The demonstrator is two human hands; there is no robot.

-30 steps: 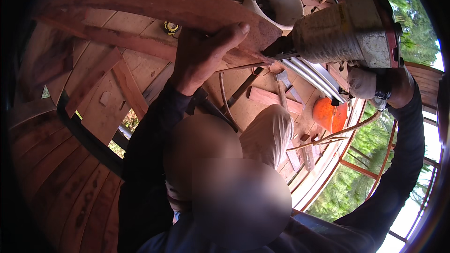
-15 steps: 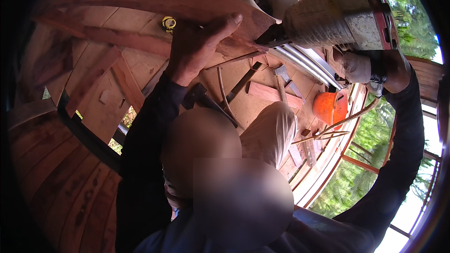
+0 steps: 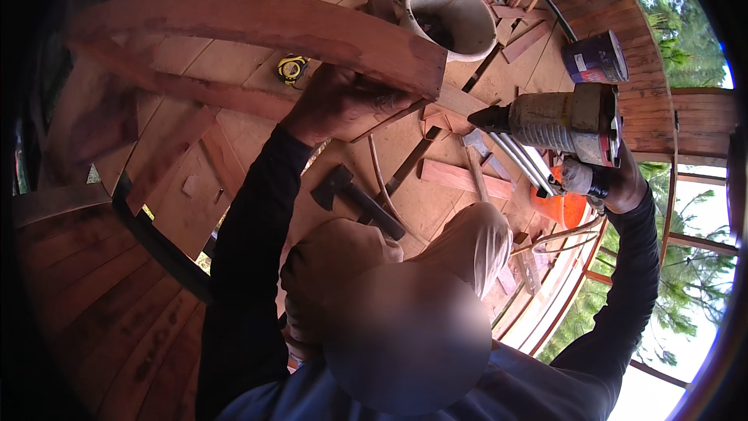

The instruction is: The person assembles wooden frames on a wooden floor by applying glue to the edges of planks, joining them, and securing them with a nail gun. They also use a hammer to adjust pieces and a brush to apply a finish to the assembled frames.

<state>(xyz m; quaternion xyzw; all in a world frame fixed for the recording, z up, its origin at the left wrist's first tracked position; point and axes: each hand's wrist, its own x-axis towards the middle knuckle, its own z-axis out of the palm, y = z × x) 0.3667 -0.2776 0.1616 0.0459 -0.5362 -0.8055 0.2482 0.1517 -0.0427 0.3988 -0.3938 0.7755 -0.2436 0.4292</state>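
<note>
My left hand [image 3: 335,101] grips the underside of a long curved reddish wooden board [image 3: 257,23], close to its cut right end. My right hand [image 3: 619,187] holds a pale, worn nail gun [image 3: 561,121] by its handle. The gun's dark nose points left toward the board's end, with a gap between them. Both forearms are in dark sleeves. A blurred patch and tan-clothed knees fill the lower middle.
Below lie a plywood floor with wood offcuts [image 3: 467,179], a white bucket [image 3: 448,4], a yellow tape measure [image 3: 292,68], a dark can [image 3: 596,56], a hatchet-like tool [image 3: 354,199] and an orange object [image 3: 561,209]. Curved plank walls [image 3: 86,288] are at left; a railing and trees are at right.
The nail gun has pulled back from the board's end, to the right and down. My left hand has kept its hold on the board.
</note>
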